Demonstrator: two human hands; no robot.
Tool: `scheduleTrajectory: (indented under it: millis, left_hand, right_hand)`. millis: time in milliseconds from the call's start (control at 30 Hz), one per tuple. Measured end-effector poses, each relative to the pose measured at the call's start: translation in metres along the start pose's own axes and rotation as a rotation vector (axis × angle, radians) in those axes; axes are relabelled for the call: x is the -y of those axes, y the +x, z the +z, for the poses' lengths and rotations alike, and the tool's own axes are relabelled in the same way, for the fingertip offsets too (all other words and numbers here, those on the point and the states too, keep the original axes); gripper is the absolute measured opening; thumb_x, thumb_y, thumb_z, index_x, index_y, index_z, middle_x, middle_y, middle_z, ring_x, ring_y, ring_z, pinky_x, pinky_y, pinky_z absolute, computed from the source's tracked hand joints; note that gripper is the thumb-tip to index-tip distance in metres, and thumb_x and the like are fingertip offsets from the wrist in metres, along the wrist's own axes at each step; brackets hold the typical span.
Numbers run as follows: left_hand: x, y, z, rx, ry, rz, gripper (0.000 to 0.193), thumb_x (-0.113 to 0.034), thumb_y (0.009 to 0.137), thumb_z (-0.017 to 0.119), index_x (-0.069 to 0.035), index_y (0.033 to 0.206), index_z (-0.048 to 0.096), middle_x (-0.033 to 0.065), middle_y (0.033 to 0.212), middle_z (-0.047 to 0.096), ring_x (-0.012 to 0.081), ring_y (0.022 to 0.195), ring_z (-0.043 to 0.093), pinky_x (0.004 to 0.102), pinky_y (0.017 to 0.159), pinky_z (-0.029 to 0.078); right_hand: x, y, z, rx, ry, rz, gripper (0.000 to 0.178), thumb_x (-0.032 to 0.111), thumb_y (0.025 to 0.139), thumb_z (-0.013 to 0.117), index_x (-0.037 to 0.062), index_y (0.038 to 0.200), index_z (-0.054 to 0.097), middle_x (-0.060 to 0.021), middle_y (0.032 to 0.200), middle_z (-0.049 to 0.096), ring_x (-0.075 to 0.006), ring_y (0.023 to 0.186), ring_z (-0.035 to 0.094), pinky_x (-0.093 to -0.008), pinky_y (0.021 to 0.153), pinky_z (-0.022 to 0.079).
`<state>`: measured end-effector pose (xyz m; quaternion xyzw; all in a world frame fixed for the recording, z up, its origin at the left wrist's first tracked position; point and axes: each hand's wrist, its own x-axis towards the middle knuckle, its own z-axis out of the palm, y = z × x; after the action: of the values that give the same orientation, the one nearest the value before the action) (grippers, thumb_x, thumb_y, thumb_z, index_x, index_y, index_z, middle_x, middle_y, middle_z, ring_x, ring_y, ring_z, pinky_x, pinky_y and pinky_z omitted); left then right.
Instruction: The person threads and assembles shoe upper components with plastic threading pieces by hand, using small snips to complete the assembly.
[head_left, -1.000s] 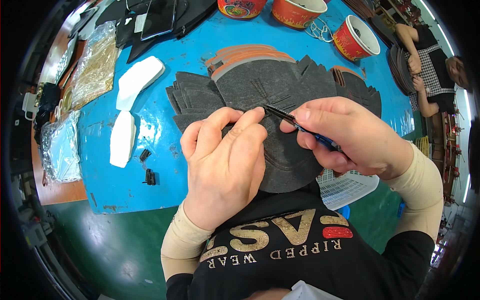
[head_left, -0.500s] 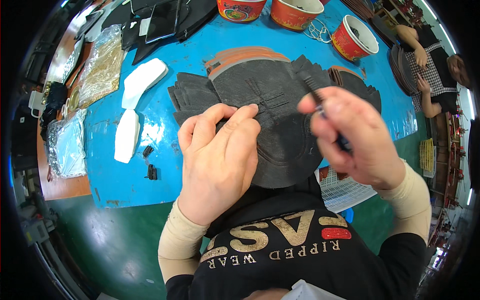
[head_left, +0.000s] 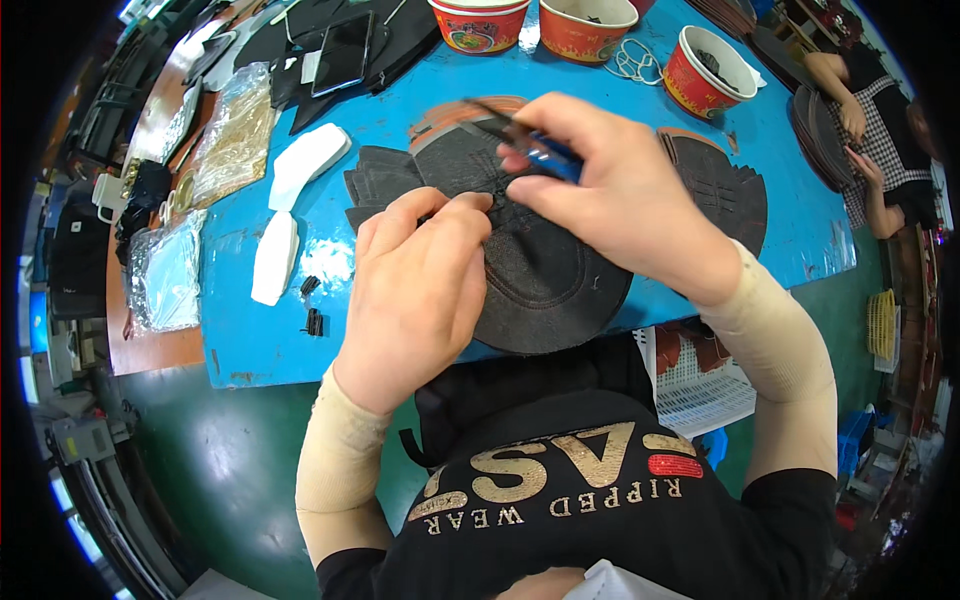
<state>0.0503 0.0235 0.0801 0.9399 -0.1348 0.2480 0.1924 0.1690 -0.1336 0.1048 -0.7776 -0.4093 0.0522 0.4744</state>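
Observation:
A stack of black, curved pieces, like shoe uppers (head_left: 550, 305), lies at the near edge of the blue table, with stitched lines and short black strips across the top one. My left hand (head_left: 412, 285) rests on its left side, thumb and fingers pinched together; what sits between them is hidden. Above the stack, my right hand (head_left: 625, 185) grips a small blue-handled tool (head_left: 553, 157) whose slim dark end points to the far left. That end is blurred, so its exact kind is unclear. The right thumb and fingertips are close to the left fingertips.
Two white pads (head_left: 310, 165) and small black strips (head_left: 315, 322) lie to the left. Red paper tubs (head_left: 700, 85) stand at the back. More black pieces (head_left: 712, 190) are at right. A phone (head_left: 343, 55) lies far left. A co-worker (head_left: 870, 130) is at far right.
My right hand has swung left and away from me with the tool, from the right side to over the stack. My left hand stays pinched on the piece. The whole view has shifted slightly.

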Motion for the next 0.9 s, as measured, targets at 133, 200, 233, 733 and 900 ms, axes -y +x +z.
scheduleTrajectory:
  millis: [133, 200, 233, 733, 900]
  left_hand:
    - [0.003, -0.009, 0.008, -0.16, -0.062, -0.008, 0.026, 0.005, 0.073, 0.062, -0.003, 0.097, 0.057, 0.0076, 0.106, 0.065, 0.0263, 0.097, 0.058, 0.0375, 0.083, 0.042]
    - [0.002, -0.01, 0.008, -0.174, -0.056, -0.004, 0.026, 0.006, 0.073, 0.062, -0.003, 0.097, 0.057, 0.0086, 0.107, 0.065, 0.027, 0.097, 0.059, 0.0378, 0.083, 0.043]
    - [0.002, -0.011, 0.008, -0.188, -0.056, 0.004, 0.026, 0.006, 0.072, 0.062, -0.003, 0.096, 0.057, 0.0095, 0.107, 0.065, 0.0276, 0.097, 0.06, 0.0381, 0.083, 0.043]
    - [0.002, -0.013, 0.003, -0.122, -0.057, -0.035, 0.023, 0.008, 0.078, 0.057, -0.001, 0.098, 0.057, 0.0096, 0.107, 0.064, 0.0283, 0.099, 0.058, 0.0366, 0.087, 0.042]
    - [0.0, 0.0, -0.002, -0.044, 0.052, 0.041, 0.026, 0.006, 0.074, 0.06, -0.003, 0.098, 0.057, 0.0081, 0.102, 0.063, 0.0267, 0.097, 0.057, 0.0375, 0.086, 0.042]
  right_hand:
    - [-0.002, 0.008, 0.007, 0.108, -0.162, 0.014, 0.027, 0.006, 0.077, 0.068, -0.0006, 0.101, 0.059, -0.0107, 0.086, 0.068, -0.0192, 0.081, 0.068, -0.0291, 0.074, 0.052]
    - [-0.002, 0.013, 0.008, 0.094, -0.185, -0.042, 0.026, 0.006, 0.077, 0.068, -0.0013, 0.1, 0.059, -0.0131, 0.085, 0.068, -0.0249, 0.08, 0.068, -0.0317, 0.072, 0.052]
    - [-0.002, 0.016, 0.008, 0.116, -0.217, -0.084, 0.025, 0.006, 0.077, 0.067, -0.0015, 0.099, 0.059, -0.0136, 0.085, 0.068, -0.0254, 0.08, 0.068, -0.0321, 0.072, 0.052]
    - [0.011, -0.076, -0.066, -0.086, 0.713, 0.435, 0.024, 0.007, 0.082, 0.065, 0.0018, 0.097, 0.047, -0.0051, 0.081, 0.051, -0.0056, 0.044, 0.041, -0.0184, 0.042, 0.033]
    - [-0.013, -0.185, -0.11, -0.07, 0.644, 0.668, 0.027, -0.005, 0.069, 0.064, 0.0076, 0.079, 0.043, -0.0089, 0.074, 0.053, -0.0192, 0.066, 0.059, -0.0288, 0.057, 0.047]
